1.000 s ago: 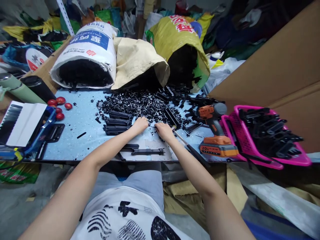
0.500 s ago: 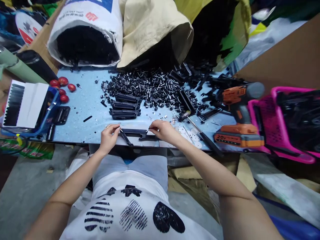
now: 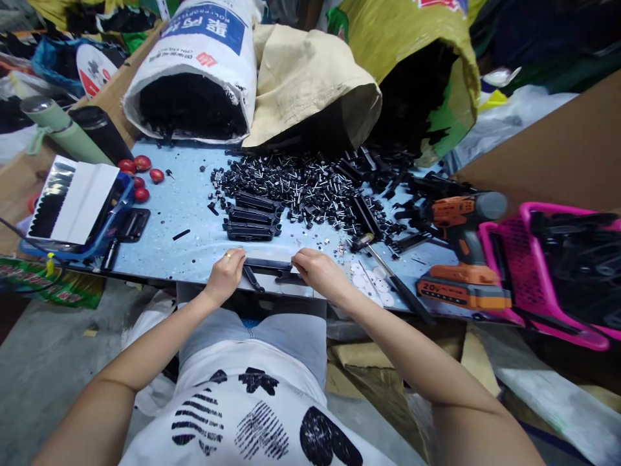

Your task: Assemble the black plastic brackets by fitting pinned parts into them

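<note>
My left hand (image 3: 226,277) is closed in a pinch at the left end of a black plastic bar (image 3: 268,264) with a folded-out leg. At the bar's right end my right hand (image 3: 318,272) pinches in the same way. The fingers hide what they hold; half a second ago a short silver shank showed at each fingertip, like those of the black-headed pins (image 3: 276,181) heaped behind. The bar lies at the table's front edge, a second leg partly under my right fingers. Just beyond it are several similar black bars (image 3: 250,231) in a stack.
On the right are a hammer (image 3: 398,278), an orange cordless drill (image 3: 460,252) and a pink basket (image 3: 524,272) of black parts. Left stand a blue basket (image 3: 127,194), red fruit (image 3: 142,163) and bottles (image 3: 68,133). Open sacks (image 3: 310,77) line the back.
The view has shifted, so the table sits slightly lower and to the right. Both hands have closed in against the bar's ends, and the silver shanks no longer show.
</note>
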`<state>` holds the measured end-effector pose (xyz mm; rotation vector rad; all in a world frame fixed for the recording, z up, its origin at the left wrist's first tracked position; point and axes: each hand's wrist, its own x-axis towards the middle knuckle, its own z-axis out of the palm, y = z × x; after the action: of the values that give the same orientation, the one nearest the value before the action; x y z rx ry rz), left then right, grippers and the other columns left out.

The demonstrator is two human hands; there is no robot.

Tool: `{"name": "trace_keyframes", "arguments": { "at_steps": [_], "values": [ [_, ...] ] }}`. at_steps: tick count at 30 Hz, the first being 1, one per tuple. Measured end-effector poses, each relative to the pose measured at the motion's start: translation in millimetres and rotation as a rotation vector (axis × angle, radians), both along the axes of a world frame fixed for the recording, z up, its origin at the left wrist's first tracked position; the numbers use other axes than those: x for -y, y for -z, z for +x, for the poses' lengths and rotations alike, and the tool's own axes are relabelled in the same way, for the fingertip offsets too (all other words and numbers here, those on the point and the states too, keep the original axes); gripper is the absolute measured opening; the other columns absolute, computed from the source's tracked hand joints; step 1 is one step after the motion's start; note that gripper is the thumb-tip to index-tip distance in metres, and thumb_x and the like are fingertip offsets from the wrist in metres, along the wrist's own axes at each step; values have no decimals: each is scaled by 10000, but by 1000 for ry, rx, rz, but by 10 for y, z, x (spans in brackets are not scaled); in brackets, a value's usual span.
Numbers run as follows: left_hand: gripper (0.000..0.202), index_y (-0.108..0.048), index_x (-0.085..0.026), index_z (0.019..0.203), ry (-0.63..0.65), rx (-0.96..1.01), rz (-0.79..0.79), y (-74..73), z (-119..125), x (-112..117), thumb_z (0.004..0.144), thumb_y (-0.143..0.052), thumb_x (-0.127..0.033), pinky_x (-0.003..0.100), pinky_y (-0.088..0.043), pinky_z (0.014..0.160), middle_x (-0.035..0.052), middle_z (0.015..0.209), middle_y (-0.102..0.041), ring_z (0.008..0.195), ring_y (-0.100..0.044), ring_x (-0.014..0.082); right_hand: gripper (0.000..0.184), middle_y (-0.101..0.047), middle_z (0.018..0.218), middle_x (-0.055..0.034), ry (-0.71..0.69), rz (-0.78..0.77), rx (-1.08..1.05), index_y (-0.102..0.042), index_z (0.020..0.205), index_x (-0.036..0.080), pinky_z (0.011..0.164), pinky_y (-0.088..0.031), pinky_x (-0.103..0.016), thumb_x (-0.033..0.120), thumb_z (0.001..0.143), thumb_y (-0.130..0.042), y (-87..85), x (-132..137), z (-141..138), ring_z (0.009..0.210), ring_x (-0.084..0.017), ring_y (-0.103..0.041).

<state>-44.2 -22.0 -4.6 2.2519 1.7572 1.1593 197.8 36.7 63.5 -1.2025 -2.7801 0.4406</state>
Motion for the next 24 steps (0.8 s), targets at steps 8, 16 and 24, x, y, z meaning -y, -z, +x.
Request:
{"name": "trace_keyframes", "arguments": {
  "at_steps": [8, 16, 24],
  "values": [
    [207, -618, -163, 1044, 24, -230, 44, 152, -48, 22, 919, -461, -212, 446, -467, 907, 140, 1134, -624, 1145, -546, 278, 210, -614, 806, -67, -44, -16, -74, -651, 818, 149, 664, -405, -234, 166, 913, -465, 228, -41, 13, 744, -146, -579],
    [385, -514, -113, 1242, 393, -432, 37, 75, 121, -18, 915, -483, -314, 485, -311, 1065, 158, 1259, -559, 1269, -434, 288, 424, -565, 1210, -135, -78, 215, -183, -523, 1282, 180, 860, -443, -339, 412, 940, -431, 715, 149, 352, 1050, -215, -553],
    [447, -628, -72, 1052, 398, -585, -223, -12, 287, -350, 903, -468, -463, 334, -450, 699, 163, 915, -653, 857, -606, 250, 592, -597, 661, -101, 23, 283, 142, -630, 690, 124, 635, -341, -289, 641, 869, -403, 714, 90, 518, 663, -185, -546]
  ]
}}
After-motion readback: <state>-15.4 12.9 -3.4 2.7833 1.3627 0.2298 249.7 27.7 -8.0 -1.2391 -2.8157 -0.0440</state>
